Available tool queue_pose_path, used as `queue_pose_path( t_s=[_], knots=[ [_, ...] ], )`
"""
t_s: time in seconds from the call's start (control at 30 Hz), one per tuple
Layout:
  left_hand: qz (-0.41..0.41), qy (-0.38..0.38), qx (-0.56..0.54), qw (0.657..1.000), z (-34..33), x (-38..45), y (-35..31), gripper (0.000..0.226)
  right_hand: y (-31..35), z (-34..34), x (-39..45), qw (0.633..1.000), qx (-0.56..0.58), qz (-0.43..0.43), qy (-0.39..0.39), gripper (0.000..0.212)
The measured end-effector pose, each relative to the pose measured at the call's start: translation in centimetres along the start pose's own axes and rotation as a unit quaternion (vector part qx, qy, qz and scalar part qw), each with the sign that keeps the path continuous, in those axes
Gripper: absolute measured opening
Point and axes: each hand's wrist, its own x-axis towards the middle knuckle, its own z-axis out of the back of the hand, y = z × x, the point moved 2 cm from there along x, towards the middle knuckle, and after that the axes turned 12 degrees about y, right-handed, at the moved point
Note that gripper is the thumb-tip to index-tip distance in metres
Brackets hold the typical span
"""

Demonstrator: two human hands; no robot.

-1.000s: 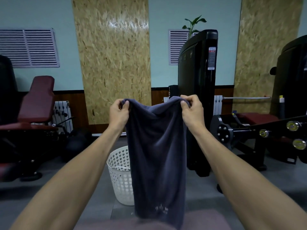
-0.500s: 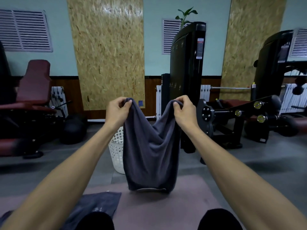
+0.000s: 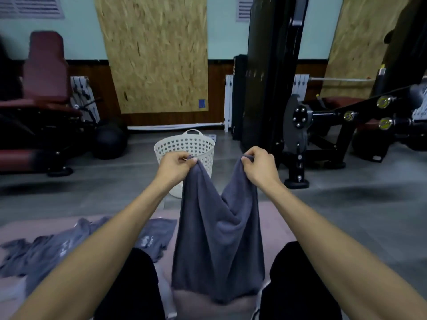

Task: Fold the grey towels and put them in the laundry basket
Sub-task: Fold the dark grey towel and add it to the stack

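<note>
**Lay the doubled towel down flat before the next fold**

Your left hand (image 3: pixel 175 163) and right hand (image 3: pixel 258 165) are held apart, each pinching a top corner of the grey towel (image 3: pixel 218 241). It hangs between your knees with a deep sag in the middle, and its lower edge reaches the pink mat (image 3: pixel 275 218) near the mat's front edge. The white laundry basket (image 3: pixel 184 146) stands on the floor just beyond the mat's far edge, behind your left hand; whether anything is in it cannot be told from here.

Draw your hands a little wider so the top edge pulls straight and the sag goes out. Then, judging by the slack, lower the towel onto the bare middle of the mat and let the corners land square. Keep both pinches until the cloth lies flat, or one side will likely slide and skew the fold.

More unfolded towels (image 3: pixel 57 250) lie crumpled at the mat's left edge. Keep this one off them.
</note>
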Motion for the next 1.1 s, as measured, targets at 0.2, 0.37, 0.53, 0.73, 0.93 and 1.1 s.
queue_pose_path(
  t_s=[0.2,0.37,0.53,0.73,0.93,1.1],
  knots=[
    [0.109,0.098,0.046,0.988,-3.8,0.8,8.2,0.018,-6.4,-7.0,1.5,0.984,-0.077,-0.079,0.143,0.017],
    [0.156,0.130,0.124,0.971,-5.4,2.4,15.4,0.016,-11.6,-12.2,3.3,0.949,-0.138,-0.137,0.248,0.014],
    [0.270,0.169,0.138,0.938,-8.1,3.7,24.3,0.020,-17.4,-17.6,5.7,0.891,-0.147,-0.207,0.376,0.013],
    [0.365,0.230,0.149,0.890,-11.8,5.1,35.3,0.011,-23.8,-25.4,8.7,0.817,-0.156,-0.225,0.508,0.016],
    [0.326,0.266,0.201,0.885,-14.8,8.1,43.9,0.008,-28.1,-33.6,12.2,0.798,-0.153,-0.178,0.555,0.015],
    [0.308,0.289,0.156,0.893,-16.3,10.7,49.7,0.012,-31.6,-38.5,13.6,0.792,-0.172,-0.119,0.573,0.015]
  ],
)
